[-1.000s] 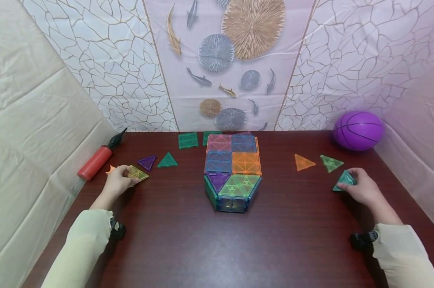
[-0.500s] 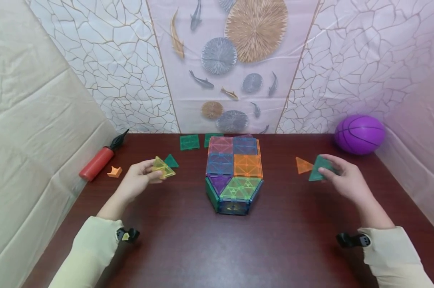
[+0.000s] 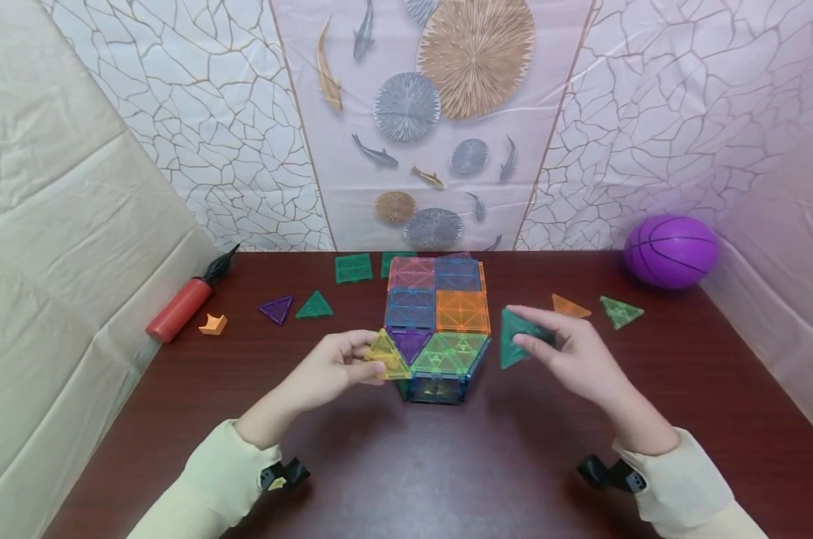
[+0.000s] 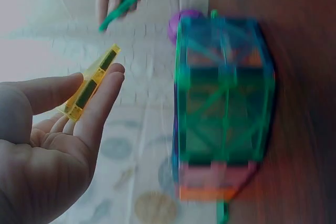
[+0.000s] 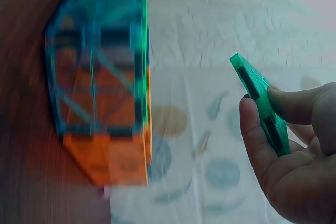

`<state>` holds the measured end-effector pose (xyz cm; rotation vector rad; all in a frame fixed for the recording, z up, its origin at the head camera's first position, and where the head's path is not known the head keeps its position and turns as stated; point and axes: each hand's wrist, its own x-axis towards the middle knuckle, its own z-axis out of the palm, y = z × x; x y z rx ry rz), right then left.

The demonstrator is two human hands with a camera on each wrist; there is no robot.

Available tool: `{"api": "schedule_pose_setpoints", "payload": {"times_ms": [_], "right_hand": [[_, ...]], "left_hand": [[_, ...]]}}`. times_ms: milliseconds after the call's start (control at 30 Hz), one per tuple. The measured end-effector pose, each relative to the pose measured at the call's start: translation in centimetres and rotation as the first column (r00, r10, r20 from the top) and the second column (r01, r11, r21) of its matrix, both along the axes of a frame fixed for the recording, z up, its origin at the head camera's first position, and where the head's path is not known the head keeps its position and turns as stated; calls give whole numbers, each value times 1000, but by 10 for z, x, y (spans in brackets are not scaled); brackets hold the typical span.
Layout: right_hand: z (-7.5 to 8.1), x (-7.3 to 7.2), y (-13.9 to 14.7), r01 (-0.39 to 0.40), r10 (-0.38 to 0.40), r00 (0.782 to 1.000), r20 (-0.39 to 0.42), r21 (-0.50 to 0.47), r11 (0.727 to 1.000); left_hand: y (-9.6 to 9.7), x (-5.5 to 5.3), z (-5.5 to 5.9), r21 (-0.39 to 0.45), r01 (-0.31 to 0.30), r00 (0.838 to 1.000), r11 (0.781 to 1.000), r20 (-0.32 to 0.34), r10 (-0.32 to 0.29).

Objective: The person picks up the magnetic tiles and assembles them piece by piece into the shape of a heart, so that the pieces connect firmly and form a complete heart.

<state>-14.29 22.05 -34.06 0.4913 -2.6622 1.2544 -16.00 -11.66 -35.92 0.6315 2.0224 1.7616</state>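
Note:
A box-like build of translucent magnetic tiles (image 3: 462,311) stands mid-table, its top a mix of pink, blue, orange, purple and light green pieces. My left hand (image 3: 332,367) pinches a yellow triangular magnetic tile (image 3: 388,359) between thumb and fingers, at the build's front left corner in the head view. In the left wrist view the yellow tile (image 4: 90,85) shows edge-on, apart from the build. Off the build's right side, my right hand (image 3: 575,355) pinches a teal-green triangular magnetic tile (image 3: 514,340). The right wrist view shows this green tile (image 5: 261,106) tilted, with dark magnets along its edge.
Loose on the left lie a purple triangle (image 3: 276,309), a green triangle (image 3: 315,305) and an orange crown-shaped piece (image 3: 213,324) beside a red hand pump (image 3: 179,308). Green squares (image 3: 354,268) sit behind. Rightward are orange (image 3: 570,305) and light green triangles (image 3: 620,311) and a purple ball (image 3: 672,252).
Both hands have lifted their triangular tiles from the table's sides and carried them inward to the build, the left moving right and the right moving left. The build stays put.

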Motion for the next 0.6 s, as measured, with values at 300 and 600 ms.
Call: {"api": "schedule_pose_setpoints", "payload": {"times_ms": [300, 600], "right_hand": [[-3, 14, -31, -151, 152, 988, 32, -42, 988], [-10, 22, -45, -264, 265, 964, 8, -69, 962]], "left_hand": [[27, 13, -1, -4, 125, 992, 992, 10, -125], [41, 16, -5, 12, 201, 980, 979, -4, -201]]}}
